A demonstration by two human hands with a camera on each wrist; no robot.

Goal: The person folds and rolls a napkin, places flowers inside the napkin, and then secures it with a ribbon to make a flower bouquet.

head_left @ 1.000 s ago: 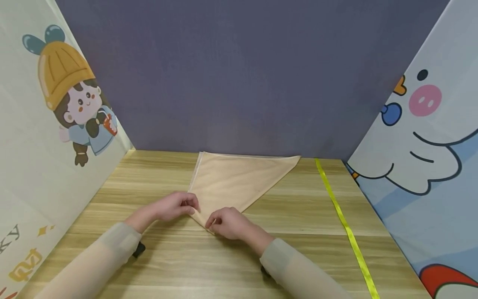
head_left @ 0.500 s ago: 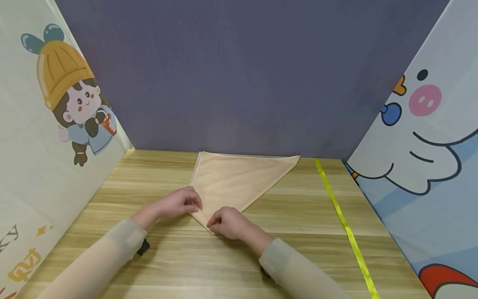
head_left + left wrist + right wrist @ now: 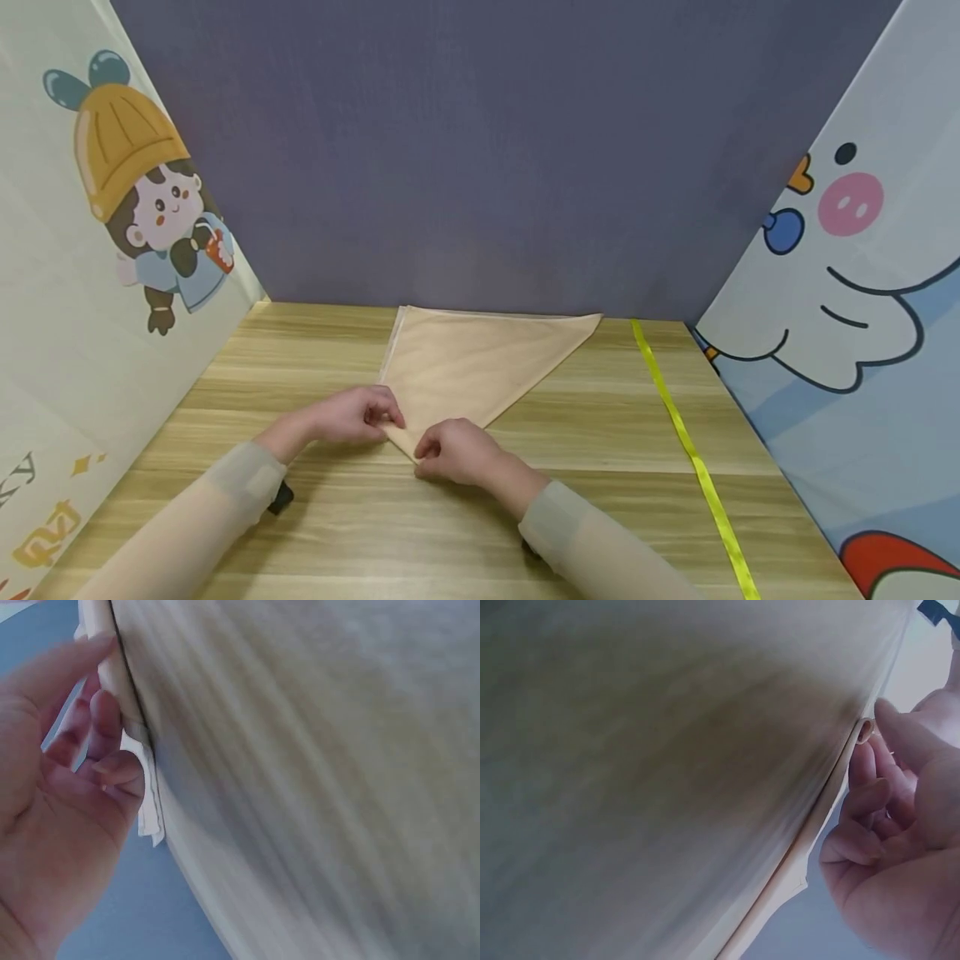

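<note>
A thin beige cloth (image 3: pixel 472 358), folded into a triangle, lies on the table with its long slanted edge to the right. Its near-left edge is turned up into a narrow roll, seen as a strip (image 3: pixel 120 682) in the left wrist view. My left hand (image 3: pixel 356 414) pinches the left end of this roll between thumb and fingers. At the right end, my right hand (image 3: pixel 459 452) grips the near corner; in the right wrist view thumb and forefinger meet at the rolled tip (image 3: pixel 865 731). The fingers hide part of the roll.
A yellow tape strip (image 3: pixel 690 446) runs front to back along the right side of the wood-grain table (image 3: pixel 420 542). Behind stands a dark grey-blue wall (image 3: pixel 480 150). Panels with cartoon prints (image 3: pixel 153 200) flank the table.
My left hand shifted slightly up and right, then came back down and left. The near corner of the cloth, which poked out below my right fingers, is now tucked under them.
</note>
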